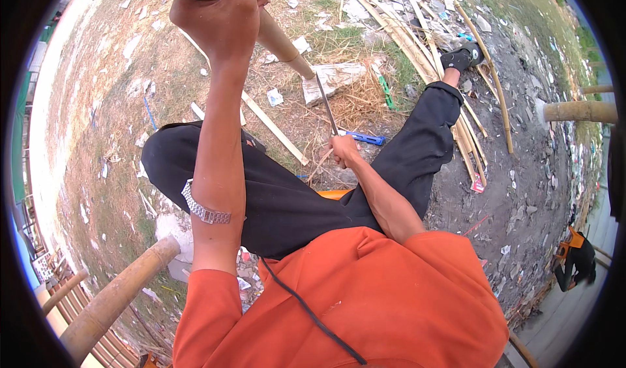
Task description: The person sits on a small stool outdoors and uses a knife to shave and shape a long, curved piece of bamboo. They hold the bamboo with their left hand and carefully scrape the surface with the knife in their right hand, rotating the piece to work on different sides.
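Observation:
My left hand (218, 25), on the raised left arm with a metal watch (207, 210), is closed round a thick bamboo pole (283, 47). The pole slants down to the right, and its lower end rests on or just beside a pale block (339, 81) on the ground. In front of my lap, my right hand (343, 151) grips the handle of a long knife (325, 104). Its blade points up and away, with the tip at the pole's lower end; whether they touch I cannot tell. The knife's handle is mostly hidden in my fingers.
Split bamboo strips (417, 45) lie beside my outstretched right leg. A blue tool-like piece (366, 138) and a green one (385, 92) lie near the knife. Thick bamboo posts (120, 296) stand at both sides. Another person (577, 263) is at the far right.

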